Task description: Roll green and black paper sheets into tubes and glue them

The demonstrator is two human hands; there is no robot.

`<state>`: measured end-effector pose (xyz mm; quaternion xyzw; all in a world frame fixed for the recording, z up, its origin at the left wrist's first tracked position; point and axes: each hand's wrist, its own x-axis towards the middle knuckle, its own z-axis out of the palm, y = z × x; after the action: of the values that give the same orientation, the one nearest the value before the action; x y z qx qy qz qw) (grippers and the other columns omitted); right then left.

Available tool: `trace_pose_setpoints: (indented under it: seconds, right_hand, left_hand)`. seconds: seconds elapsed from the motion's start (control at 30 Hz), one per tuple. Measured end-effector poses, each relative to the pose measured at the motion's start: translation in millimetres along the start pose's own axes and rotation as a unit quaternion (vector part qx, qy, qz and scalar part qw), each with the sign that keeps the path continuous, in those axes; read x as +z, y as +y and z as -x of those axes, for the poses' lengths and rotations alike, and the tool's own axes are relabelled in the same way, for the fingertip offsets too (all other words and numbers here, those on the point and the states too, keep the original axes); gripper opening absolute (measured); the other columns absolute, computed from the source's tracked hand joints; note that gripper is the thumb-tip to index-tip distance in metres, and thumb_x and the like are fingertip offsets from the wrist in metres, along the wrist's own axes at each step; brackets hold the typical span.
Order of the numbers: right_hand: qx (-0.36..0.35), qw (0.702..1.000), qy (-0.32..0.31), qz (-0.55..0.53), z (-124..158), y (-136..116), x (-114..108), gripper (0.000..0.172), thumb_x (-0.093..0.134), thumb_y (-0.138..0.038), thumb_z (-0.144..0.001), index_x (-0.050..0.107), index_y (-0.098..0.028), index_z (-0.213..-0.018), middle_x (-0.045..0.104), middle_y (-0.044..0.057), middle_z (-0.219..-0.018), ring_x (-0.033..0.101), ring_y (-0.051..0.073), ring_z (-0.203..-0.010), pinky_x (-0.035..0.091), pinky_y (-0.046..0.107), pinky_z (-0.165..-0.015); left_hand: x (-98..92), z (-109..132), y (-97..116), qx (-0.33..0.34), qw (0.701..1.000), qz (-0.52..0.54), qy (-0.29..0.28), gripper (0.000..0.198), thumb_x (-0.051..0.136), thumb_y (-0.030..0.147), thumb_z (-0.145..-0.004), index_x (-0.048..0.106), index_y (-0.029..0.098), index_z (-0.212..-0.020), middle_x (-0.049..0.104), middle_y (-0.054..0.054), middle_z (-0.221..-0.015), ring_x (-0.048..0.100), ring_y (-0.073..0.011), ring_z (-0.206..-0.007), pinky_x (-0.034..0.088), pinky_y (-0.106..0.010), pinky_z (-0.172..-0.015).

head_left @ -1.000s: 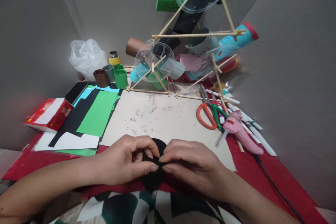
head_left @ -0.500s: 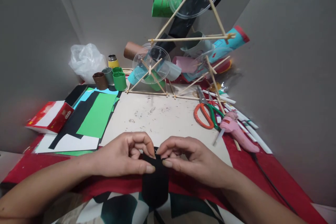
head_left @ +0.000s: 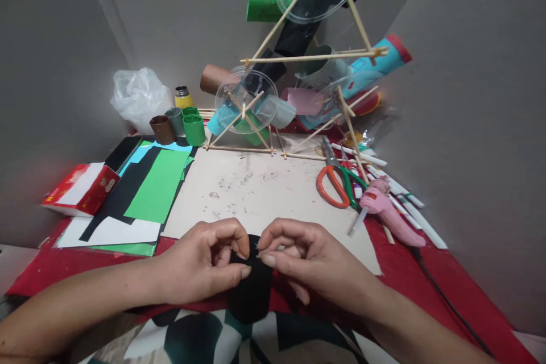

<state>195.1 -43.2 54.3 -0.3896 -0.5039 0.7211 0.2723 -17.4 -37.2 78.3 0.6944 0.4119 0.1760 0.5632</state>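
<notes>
A black rounded piece (head_left: pixel 251 293), like a short tube or folded sheet, is between my hands at the near edge of the board. My left hand (head_left: pixel 213 261) grips its left side with thumb and fingers. On the other side, my right hand (head_left: pixel 294 256) has thumb and index finger pinched at the upper right of the piece, by small pale marks. Whatever is inside that pinch is too small to make out.
Behind stands a stick frame (head_left: pixel 239 149) with clear discs and coloured tubes. Scissors (head_left: pixel 333 186), a pink glue gun (head_left: pixel 390 213) and white sticks lie right. Coloured sheets (head_left: pixel 156 185), a red box (head_left: pixel 81 189), small paper cups (head_left: pixel 194 129) and a plastic bag (head_left: pixel 140 96) are left.
The black piece now shows more of its top edge between my hands. My right thumb and index finger have come together, and its lower fingers have spread downward.
</notes>
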Motion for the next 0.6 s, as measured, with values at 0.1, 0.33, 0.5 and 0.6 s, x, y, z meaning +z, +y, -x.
trace_pose_setpoints:
  seconds: [0.1, 0.33, 0.5, 0.6]
  right_hand:
    - [0.0, 1.0, 0.013, -0.001, -1, 2, 2, 0.02, 0.069, -0.034, -0.08, 0.06, -0.017, -0.083, 0.053, -0.008, -0.052, 0.041, 0.001, -0.031, 0.025, 0.011, -0.033]
    - [0.013, 1.0, 0.013, -0.008, -1, 4, 4, 0.021, 0.071, -0.034, -0.078, 0.06, -0.017, -0.083, 0.054, -0.008, -0.055, 0.042, 0.001, -0.031, 0.026, 0.011, -0.033]
    - [0.019, 1.0, 0.011, -0.01, -1, 4, 4, 0.02, 0.07, -0.033, -0.078, 0.061, -0.016, -0.082, 0.058, -0.006, -0.061, 0.042, 0.0, -0.032, 0.026, 0.011, -0.033]
    - [0.025, 0.999, 0.004, -0.021, -1, 4, 4, 0.02, 0.07, -0.032, -0.078, 0.06, -0.016, -0.08, 0.056, -0.007, -0.057, 0.039, 0.0, -0.032, 0.025, 0.011, -0.033]
  left_hand:
    - [1.8, 0, 1, -0.001, 1.0, -0.01, -0.002, 0.013, 0.064, 0.016, -0.077, 0.054, 0.017, -0.084, 0.041, 0.009, -0.057, 0.037, -0.0073, -0.053, 0.03, -0.02, -0.051]
    - [11.8, 1, -2, -0.03, 0.999, 0.023, 0.009, 0.017, 0.061, 0.011, -0.076, 0.052, 0.019, -0.088, 0.045, 0.009, -0.06, 0.038, -0.0066, -0.051, 0.03, -0.019, -0.049]
    - [17.9, 3, -7, -0.015, 0.999, 0.039, 0.026, 0.017, 0.058, 0.009, -0.077, 0.051, 0.019, -0.089, 0.044, 0.01, -0.058, 0.035, -0.0062, -0.049, 0.028, -0.019, -0.048]
    - [20.4, 6, -7, -0.001, 0.999, 0.031, 0.028, 0.017, 0.057, 0.009, -0.077, 0.051, 0.019, -0.09, 0.045, 0.009, -0.058, 0.035, -0.0061, -0.047, 0.027, -0.019, -0.047]
